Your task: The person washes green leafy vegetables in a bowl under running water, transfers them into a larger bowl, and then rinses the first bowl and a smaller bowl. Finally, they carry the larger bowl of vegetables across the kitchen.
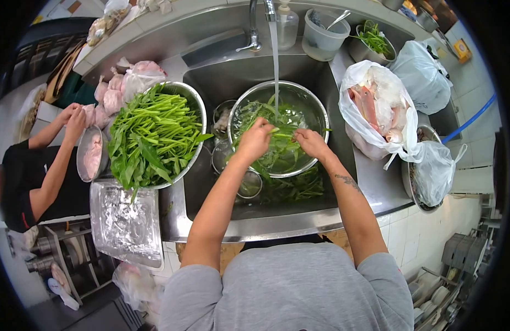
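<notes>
Over a steel bowl of water (237, 105) in the sink, my left hand (254, 142) is closed on leafy green stems (283, 132) that look like water spinach. My right hand (312, 143) pinches the same stems a little to the right. More greens float in the bowl beneath both hands. From the faucet (255, 30) a stream of water (275, 66) falls into the bowl just behind my hands. Loose greens (299, 187) also lie on the sink bottom at the near side. To the left, a large steel bowl (202, 110) holds heaped greens (156, 132).
Small containers (250, 185) sit at the sink's left. A bag of fish or meat (371, 105) stands right, near other plastic bags (434, 171). At far left, a co-worker's hands (73, 121) handle pale bagged portions; a metal tray (125, 220) lies in front.
</notes>
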Demonstrator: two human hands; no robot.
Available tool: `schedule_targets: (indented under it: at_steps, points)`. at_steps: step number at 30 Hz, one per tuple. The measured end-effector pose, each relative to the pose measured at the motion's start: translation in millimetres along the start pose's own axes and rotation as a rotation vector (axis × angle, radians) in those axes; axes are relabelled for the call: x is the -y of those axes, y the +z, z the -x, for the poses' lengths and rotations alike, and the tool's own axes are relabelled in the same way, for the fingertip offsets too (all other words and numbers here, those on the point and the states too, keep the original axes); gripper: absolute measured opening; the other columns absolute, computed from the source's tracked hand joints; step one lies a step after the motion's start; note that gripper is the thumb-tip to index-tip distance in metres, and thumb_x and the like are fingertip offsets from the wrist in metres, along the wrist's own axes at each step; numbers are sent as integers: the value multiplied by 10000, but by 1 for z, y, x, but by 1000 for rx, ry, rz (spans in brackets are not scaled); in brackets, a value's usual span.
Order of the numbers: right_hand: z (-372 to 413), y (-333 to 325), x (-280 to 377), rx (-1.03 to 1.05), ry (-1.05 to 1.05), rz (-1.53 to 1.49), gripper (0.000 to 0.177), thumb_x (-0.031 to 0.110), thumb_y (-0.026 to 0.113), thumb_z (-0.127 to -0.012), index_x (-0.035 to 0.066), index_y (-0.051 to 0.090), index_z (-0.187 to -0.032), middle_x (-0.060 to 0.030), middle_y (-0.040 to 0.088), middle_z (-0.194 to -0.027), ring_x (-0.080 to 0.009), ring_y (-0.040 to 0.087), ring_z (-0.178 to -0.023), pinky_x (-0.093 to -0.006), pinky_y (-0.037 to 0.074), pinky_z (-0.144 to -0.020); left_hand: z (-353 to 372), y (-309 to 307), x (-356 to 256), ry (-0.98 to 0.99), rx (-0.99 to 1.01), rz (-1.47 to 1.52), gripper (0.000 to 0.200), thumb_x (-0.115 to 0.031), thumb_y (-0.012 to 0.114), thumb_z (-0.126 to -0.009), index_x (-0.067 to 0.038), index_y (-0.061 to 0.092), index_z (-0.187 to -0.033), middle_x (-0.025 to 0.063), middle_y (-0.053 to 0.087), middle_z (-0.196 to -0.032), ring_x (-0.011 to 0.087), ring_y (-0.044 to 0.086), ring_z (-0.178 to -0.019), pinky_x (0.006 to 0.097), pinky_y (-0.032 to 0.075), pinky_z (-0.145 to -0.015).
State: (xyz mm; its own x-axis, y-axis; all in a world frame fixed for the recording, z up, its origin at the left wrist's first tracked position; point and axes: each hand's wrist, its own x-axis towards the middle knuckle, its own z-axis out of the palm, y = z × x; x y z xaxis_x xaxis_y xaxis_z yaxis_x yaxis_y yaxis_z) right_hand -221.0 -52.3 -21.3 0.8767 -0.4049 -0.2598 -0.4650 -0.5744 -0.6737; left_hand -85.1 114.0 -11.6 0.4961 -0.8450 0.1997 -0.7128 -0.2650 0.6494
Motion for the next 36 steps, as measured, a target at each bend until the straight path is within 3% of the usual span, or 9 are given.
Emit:
schedule_targets:
  at_steps: [9, 12, 21, 24, 25, 28, 29, 32, 36]
  points:
    - [-5, 9, -3, -4, -125, -181, 322, 335, 585, -813, 27, 641, -887, -198, 622, -776, -329, 608, -775, -383, 457, -702, 5, 30, 11, 122, 121, 65, 167, -118, 578, -792, -23, 611, -925, 156, 599, -854, 355, 572, -822, 428, 455, -707]
    - [-5, 7, 7, -113, 23, -170, 308, 325, 591, -814, 26, 653, -854, -198, 609, -709, -340, 606, -699, -394, 456, -648, 4, 34, 16, 119, 125, 39, 163, -143, 563, -803, -16, 615, -891, 143, 616, -738, 301, 600, -707, 399, 456, -658]
    - [-2, 20, 40, -441, -85, -181, 271, 297, 528, -875, 30, 568, -845, -195, 574, -699, -390, 560, -697, -433, 425, -611, 13, 24, 56, -669, -239, 959, 171, -188, 536, -854, -38, 617, -845, 69, 657, -730, 90, 483, -507, 252, 368, -471]
    - [-1, 11, 11, -410, -28, -112, 274, 304, 526, -868, 36, 575, -836, -203, 609, -751, -399, 578, -755, -464, 444, -675, 18, -9, 54, -627, -261, 1264, 152, -172, 539, -866, -44, 607, -909, 92, 666, -817, 71, 479, -533, 224, 360, -478]
    - [-2, 8, -3, -258, 4, -14, 293, 298, 556, -847, 58, 584, -1011, -201, 618, -951, -363, 575, -916, -427, 449, -788, 22, -17, 46, -575, -251, 1331, 148, -165, 542, -869, -44, 602, -929, 100, 668, -848, 66, 482, -548, 215, 362, -487]
    - [15, 23, -2, -535, -166, 530, 431, 272, 579, -828, 99, 506, -1216, -176, 547, -1176, -321, 506, -1100, -395, 398, -923, 28, -29, 34, -441, -136, 1318, 139, -157, 551, -873, -46, 611, -932, 116, 662, -939, 68, 504, -595, 212, 374, -523]
    - [14, 24, 3, -338, -165, 447, 547, 241, 595, -814, 134, 417, -1320, -141, 456, -1303, -303, 441, -1183, -385, 337, -1003, 32, -34, 31, -427, -57, 1269, 127, -128, 551, -874, -45, 614, -947, 111, 656, -999, 81, 545, -657, 201, 379, -562]
    - [1, 48, 21, -125, -525, -41, 536, 209, 610, -798, 115, 439, -1298, -140, 484, -1265, -308, 483, -1132, -392, 357, -979, 42, -35, 27, -298, 63, 1092, 163, -125, 534, -880, -45, 624, -991, 121, 631, -1088, 90, 574, -760, 204, 378, -592]
    - [3, 70, 38, 88, -190, -186, 513, 159, 626, -777, 92, 470, -1262, -150, 540, -1173, -292, 528, -1068, -382, 405, -912, 47, -47, 17, -291, 34, 1017, 163, -97, 527, -881, -29, 613, -1002, 130, 614, -1125, 153, 624, -886, 212, 390, -609]
